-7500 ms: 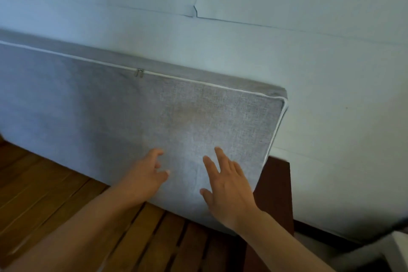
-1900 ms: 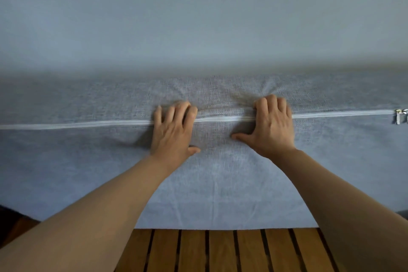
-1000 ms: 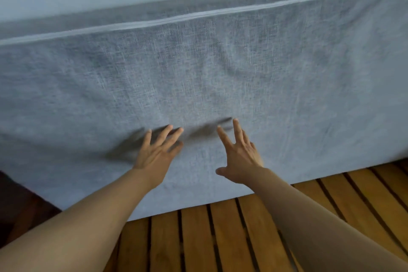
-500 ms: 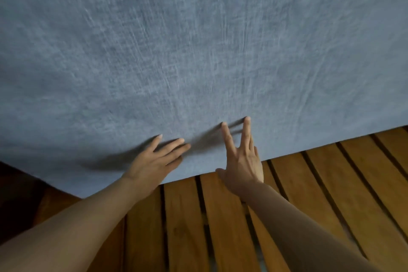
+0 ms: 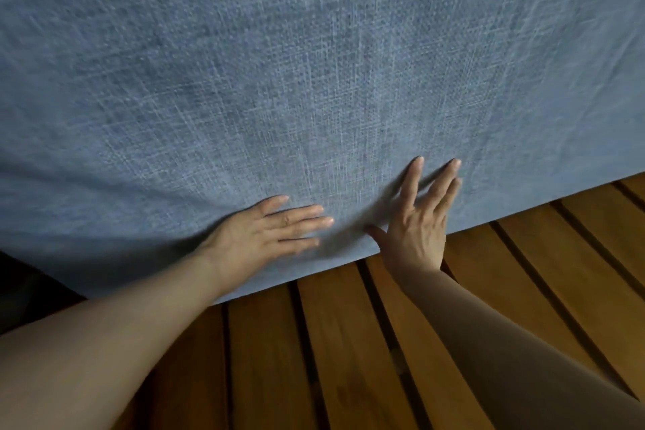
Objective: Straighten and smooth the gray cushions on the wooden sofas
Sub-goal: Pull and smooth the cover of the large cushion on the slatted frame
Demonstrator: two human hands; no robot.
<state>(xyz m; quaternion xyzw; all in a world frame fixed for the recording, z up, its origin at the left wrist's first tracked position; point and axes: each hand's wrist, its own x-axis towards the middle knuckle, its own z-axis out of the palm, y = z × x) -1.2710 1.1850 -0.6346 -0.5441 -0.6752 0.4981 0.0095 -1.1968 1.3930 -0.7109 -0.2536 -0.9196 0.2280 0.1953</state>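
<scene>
Both hands lie flat, fingers straight and spread, on the gray cushion (image 5: 314,80), which stands along the back edge of the slatted wooden sofa seat (image 5: 349,342). The left hand (image 5: 265,230) and right hand (image 5: 419,220) press near its lower edge. Risk: uneven pushing could skew or tip it (apparently unsecured). Room dim; surroundings unseen.

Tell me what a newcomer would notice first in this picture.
The gray cushion fills the upper picture, its coarse weave very close. Both hands lie flat near its lower edge: left hand, right hand. Below them run the wooden seat slats.
</scene>
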